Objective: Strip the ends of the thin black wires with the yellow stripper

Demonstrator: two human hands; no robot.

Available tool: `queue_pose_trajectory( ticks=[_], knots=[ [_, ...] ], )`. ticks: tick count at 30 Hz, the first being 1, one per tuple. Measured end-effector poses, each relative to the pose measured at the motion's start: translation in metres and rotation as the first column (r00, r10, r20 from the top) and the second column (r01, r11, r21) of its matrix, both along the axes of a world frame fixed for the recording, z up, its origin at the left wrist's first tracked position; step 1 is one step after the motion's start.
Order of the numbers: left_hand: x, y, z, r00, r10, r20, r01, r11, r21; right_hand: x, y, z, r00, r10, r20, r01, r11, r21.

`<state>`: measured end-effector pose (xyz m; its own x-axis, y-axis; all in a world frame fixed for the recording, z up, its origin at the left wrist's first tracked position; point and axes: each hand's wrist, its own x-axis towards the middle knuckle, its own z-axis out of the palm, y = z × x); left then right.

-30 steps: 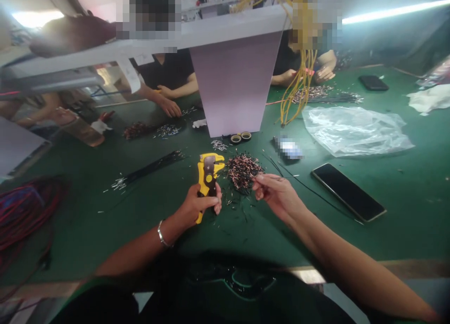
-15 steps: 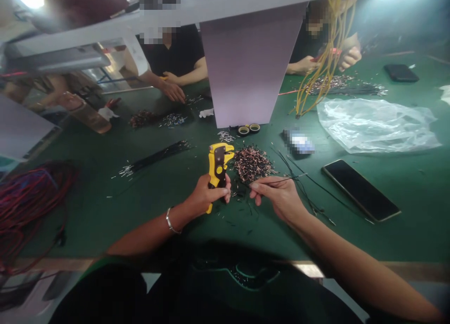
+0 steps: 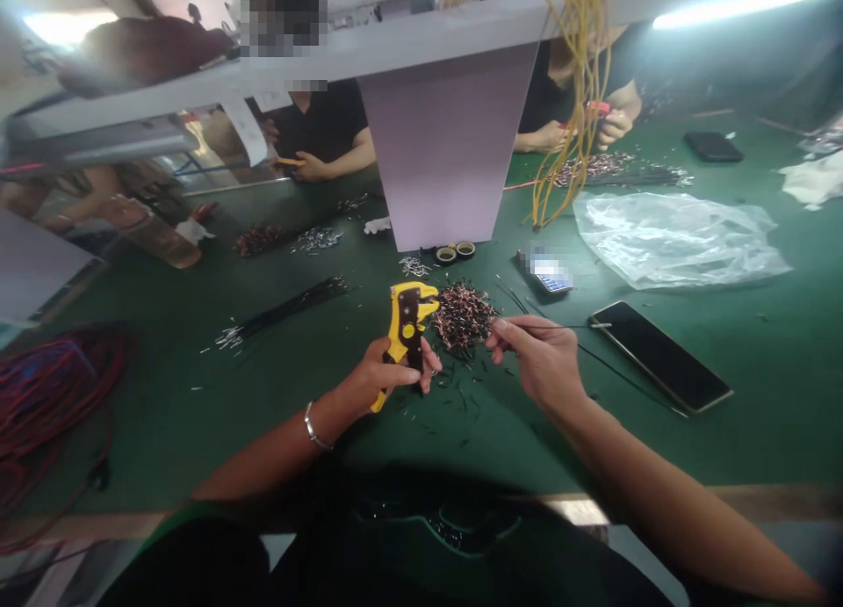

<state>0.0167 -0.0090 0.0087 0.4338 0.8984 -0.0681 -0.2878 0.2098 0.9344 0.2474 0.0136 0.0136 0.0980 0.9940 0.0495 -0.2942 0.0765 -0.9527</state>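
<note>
My left hand (image 3: pixel 388 372) is closed round the handles of a yellow and black wire stripper (image 3: pixel 409 321), its jaws pointing right. Between the fingertips of my right hand (image 3: pixel 543 352) is a thin black wire (image 3: pixel 580 327), whose pale end sticks out to the right over a phone. A heap of short black and copper-coloured wire bits (image 3: pixel 463 319) lies just beyond and between the hands. Loose black wires (image 3: pixel 632 379) rest on the table beside my right hand, partly hidden by it. Small dark scraps are strewn nearer to me.
A phone (image 3: pixel 662 357) lies at the right, near a clear plastic bag (image 3: pixel 678 238). Two tape rolls (image 3: pixel 456 253) sit below a pale panel (image 3: pixel 448 150). At left are a black wire bundle (image 3: pixel 283 310) and red cable coils (image 3: pixel 53 405). Co-workers' hands (image 3: pixel 550 137) are across the table.
My right hand has shifted slightly right, away from the wire stripper, with the black wire. The stripper stays in my left hand. The whole view has shifted a little.
</note>
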Motion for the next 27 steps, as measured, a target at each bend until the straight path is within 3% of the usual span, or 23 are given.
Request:
queue_pose_trajectory(
  ticks=[8,12,15,22,27],
  knots=[
    [-0.001,-0.001,-0.002,0.957,-0.175,0.231,0.202,0.975,-0.096,-0.005,-0.019,0.002,0.948,-0.095,0.305,0.012,0.965,0.261],
    [0.000,-0.001,-0.004,0.946,-0.194,0.260,0.232,0.965,-0.123,-0.005,-0.023,0.004,0.884,-0.203,0.421,-0.050,0.855,0.517],
    [0.001,-0.002,-0.004,0.953,-0.205,0.222,0.231,0.968,-0.097,-0.006,-0.023,0.002,0.845,-0.289,0.449,-0.077,0.765,0.639],
    [0.005,-0.006,-0.002,0.952,-0.245,0.184,0.262,0.963,-0.070,-0.008,-0.027,0.002,0.796,-0.377,0.473,-0.185,0.594,0.783],
    [0.006,-0.007,-0.005,0.954,-0.241,0.181,0.259,0.962,-0.087,-0.009,-0.029,0.005,0.772,-0.353,0.528,-0.311,0.515,0.799]
  ],
)
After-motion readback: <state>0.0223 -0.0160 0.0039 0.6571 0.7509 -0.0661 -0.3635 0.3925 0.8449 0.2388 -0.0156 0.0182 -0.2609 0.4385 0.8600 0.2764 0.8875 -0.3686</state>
